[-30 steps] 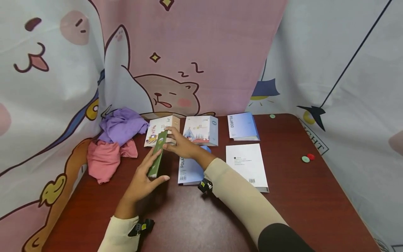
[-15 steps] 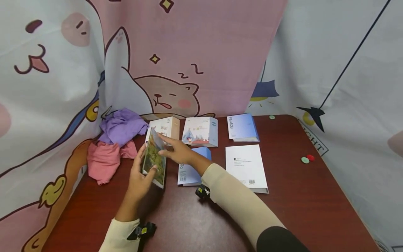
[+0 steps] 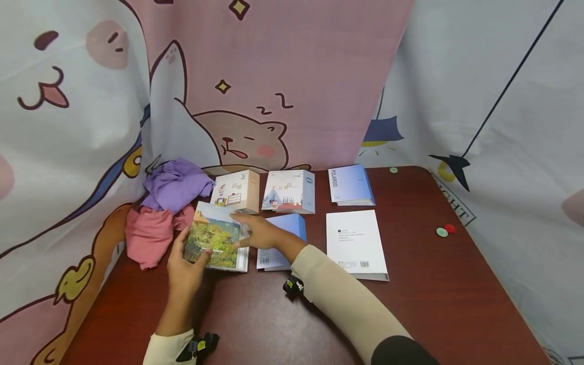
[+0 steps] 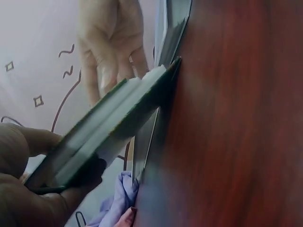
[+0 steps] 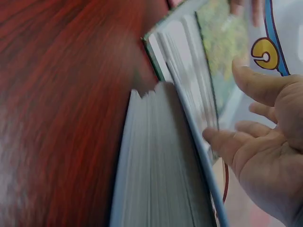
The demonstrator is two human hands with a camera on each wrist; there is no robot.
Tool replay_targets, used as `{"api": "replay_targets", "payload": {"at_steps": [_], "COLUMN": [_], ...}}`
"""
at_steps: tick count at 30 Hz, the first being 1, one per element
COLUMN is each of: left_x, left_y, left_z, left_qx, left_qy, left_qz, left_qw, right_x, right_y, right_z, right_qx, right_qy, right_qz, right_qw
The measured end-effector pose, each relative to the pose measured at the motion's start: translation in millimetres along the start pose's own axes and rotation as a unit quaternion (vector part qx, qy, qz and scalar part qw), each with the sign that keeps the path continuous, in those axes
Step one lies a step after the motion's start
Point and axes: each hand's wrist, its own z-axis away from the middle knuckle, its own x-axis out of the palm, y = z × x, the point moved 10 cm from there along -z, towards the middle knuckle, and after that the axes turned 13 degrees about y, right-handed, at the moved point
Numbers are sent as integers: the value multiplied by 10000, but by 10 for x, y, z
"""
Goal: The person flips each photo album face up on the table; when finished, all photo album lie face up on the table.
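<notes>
Fingers of the left hand [image 3: 182, 266] are curled round the near left edge of a landscape-covered book [image 3: 214, 244], thumb on the cover, while the right hand [image 3: 255, 234] is laid with nearly straight fingers [image 3: 238, 218] on the cover's far right part. The book is held at a slant, its right edge down on the dark red table [image 3: 283, 324] and its left edge raised, as is seen from the left wrist. Just beside its right edge a pale blue book [image 3: 280, 241] is found, touching or almost touching it; from the right wrist the two page blocks are seen side by side. Just behind, a beige box [image 3: 235, 191] and a white box with a tent picture [image 3: 289, 190] are stood, close to the book's far edge. To the left, crumpled purple cloth [image 3: 175, 183] and pink cloth [image 3: 148, 230] are piled near the book's left corner. Further right, a white booklet [image 3: 356, 243] and another blue book [image 3: 350, 184] are laid, well apart from the hands. Bare tabletop is left open along the near edge and towards the right, where two small round caps [image 3: 445, 230] are seen.
</notes>
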Motion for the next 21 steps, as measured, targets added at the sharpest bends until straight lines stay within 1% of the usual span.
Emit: {"api": "replay_targets", "payload": {"at_steps": [3, 6, 8, 11, 13, 14, 16, 17, 20, 21], "left_x": [-49, -60, -32, 57, 119, 143, 171, 178, 192, 200], "left_y": [-114, -190, -267, -379, -450, -470, -484, -517, -512, -498], "left_z": [-8, -15, -7, 26, 46, 50, 46, 30, 4, -1], "left_qx": [-266, -405, -456, -425, -368, -322, -221, -65, 70, 116], "left_qy": [-30, -273, -587, -1195, -1514, -1599, -1679, -1620, -1691, -1750], "left_qz": [-487, -1054, -1459, -1960, -2107, -2109, -2109, -2124, -2131, -2154], "left_qw": [9985, 9932, 9865, 9724, 9651, 9638, 9627, 9637, 9622, 9606], "right_x": [-104, -234, -322, -471, -575, -626, -718, -761, -880, -922], "right_y": [25, 68, 106, 162, 198, 215, 262, 285, 367, 397], "right_z": [51, 109, 149, 208, 243, 256, 284, 297, 337, 354], "right_qx": [110, 237, 302, 397, 474, 486, 555, 577, 669, 710], "right_qy": [54, 118, 188, 354, 479, 531, 623, 662, 789, 831], "right_qz": [48, -12, -137, -247, -242, -137, 39, 132, 101, 85], "right_qw": [9999, 9996, 9993, 9983, 9974, 9973, 9965, 9960, 9946, 9940]}}
